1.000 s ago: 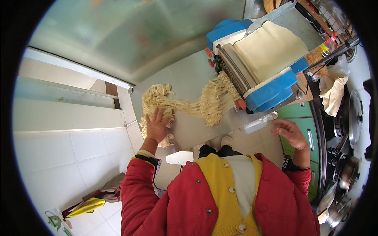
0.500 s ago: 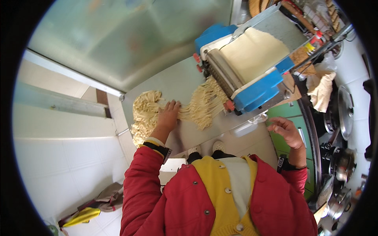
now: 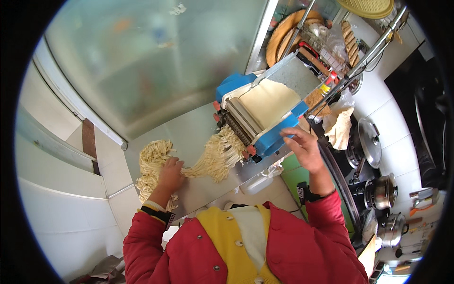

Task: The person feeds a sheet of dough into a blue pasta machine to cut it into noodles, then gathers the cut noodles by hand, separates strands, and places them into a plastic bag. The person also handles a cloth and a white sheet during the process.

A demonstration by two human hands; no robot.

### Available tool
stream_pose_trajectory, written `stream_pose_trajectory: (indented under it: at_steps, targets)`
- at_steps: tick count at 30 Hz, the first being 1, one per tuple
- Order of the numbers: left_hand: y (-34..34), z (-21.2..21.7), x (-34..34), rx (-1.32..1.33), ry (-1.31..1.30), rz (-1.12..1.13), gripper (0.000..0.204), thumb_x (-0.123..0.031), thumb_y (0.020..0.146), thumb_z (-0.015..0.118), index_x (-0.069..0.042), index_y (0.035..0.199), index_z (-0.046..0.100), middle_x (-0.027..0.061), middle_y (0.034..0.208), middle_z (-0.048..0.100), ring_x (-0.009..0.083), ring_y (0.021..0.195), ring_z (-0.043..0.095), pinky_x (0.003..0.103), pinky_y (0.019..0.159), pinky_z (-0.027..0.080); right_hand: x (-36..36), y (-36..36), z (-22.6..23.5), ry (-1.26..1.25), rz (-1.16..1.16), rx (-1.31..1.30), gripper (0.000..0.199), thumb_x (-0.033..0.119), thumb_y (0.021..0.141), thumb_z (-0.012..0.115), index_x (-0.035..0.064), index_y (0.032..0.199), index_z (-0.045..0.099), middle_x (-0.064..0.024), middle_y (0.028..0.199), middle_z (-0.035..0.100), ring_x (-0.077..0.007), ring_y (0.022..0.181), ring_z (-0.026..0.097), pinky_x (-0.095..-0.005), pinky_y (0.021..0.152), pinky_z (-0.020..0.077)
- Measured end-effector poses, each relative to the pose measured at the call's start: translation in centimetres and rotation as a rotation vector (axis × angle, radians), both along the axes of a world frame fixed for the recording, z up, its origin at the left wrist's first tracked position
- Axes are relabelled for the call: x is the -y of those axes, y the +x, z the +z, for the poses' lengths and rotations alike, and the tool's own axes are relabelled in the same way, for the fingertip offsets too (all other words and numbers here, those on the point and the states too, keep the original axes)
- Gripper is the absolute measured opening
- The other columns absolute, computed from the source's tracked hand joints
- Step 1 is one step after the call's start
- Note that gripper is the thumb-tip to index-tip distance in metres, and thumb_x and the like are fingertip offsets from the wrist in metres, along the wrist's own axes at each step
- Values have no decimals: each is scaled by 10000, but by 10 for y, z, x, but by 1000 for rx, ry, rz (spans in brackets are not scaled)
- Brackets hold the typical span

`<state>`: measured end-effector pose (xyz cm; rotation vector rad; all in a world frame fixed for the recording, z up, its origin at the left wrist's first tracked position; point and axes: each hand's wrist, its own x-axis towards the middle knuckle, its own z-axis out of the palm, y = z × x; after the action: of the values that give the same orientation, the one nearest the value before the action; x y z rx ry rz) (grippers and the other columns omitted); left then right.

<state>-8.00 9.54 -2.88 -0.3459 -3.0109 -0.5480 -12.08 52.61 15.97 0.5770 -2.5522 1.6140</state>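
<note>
A blue-and-white noodle machine (image 3: 279, 144) stands on a grey metal table, with a pale dough sheet (image 3: 267, 102) lying over its steel rollers (image 3: 245, 115). Cut noodles (image 3: 220, 154) hang from its lower side and trail leftward into a heap (image 3: 150, 165) at the table's left end. My left hand (image 3: 171, 175) is closed over the strands at the heap's right edge; its fingertips are partly hidden. My right hand (image 3: 304, 149) reaches to the machine's right blue side panel, fingers slightly bent and apart, the tips at or very near the panel. It holds nothing visible.
The metal table (image 3: 196, 125) runs along a frosted glass panel (image 3: 156, 61). To the right are a counter with a pot (image 3: 380, 191), a glass lid (image 3: 369, 142), a crumpled bag (image 3: 338, 128) and a metal rack rail (image 3: 352, 71). A white container (image 3: 257, 184) sits below the table edge.
My right hand has risen from beside the green cabinet to the machine's side panel. My left hand has shifted slightly away from the machine, its fingers now more curled. The view has shifted.
</note>
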Motion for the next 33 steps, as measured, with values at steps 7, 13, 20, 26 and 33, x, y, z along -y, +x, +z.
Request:
stream_pose_trajectory:
  at_steps: [7, 13, 20, 26, 33]
  targets:
    - [35, -9, 67, -63, 244, 253, 416, -108, 699, 707, -52, 1101, 617, 174, 1241, 538, 370, 1187, 484, 446, 995, 410, 71, -70, -34, -132, -235, -228, 170, 146, 935, 619, -15, 946, 672, -52, 874, 686, -112, 814, 615, -263, 766, 487]
    - [63, -20, 123, -21, 378, 452, 376, -100, 725, 721, -12, 1076, 618, 195, 1187, 560, 372, 1121, 526, 414, 973, 438, 76, -82, -57, -107, -392, -211, 251, 195, 947, 611, -38, 860, 651, -54, 751, 672, -97, 723, 596, -251, 694, 485]
    - [69, -48, 149, 106, 480, 634, 464, -220, 826, 686, 24, 1202, 567, 241, 1268, 538, 379, 1202, 496, 421, 1015, 408, 83, -79, -55, 249, -381, -280, 183, 146, 870, 659, -16, 785, 654, -78, 613, 615, -98, 554, 555, -279, 552, 463]
    - [66, -59, 146, 152, 263, 689, 562, -352, 899, 593, 39, 1293, 507, 310, 1398, 416, 403, 1316, 403, 438, 1049, 378, 87, -77, -51, 289, -347, -293, 153, 130, 837, 670, -14, 786, 659, -98, 612, 614, -112, 540, 555, -277, 547, 462]
    - [51, -39, 132, 249, 147, 768, 555, -447, 957, 467, 48, 1175, 590, 303, 1432, 377, 399, 1306, 412, 479, 1002, 411, 86, -78, -53, 300, -375, -271, 149, 115, 839, 671, -18, 774, 657, -56, 601, 608, -77, 550, 528, -259, 541, 449]
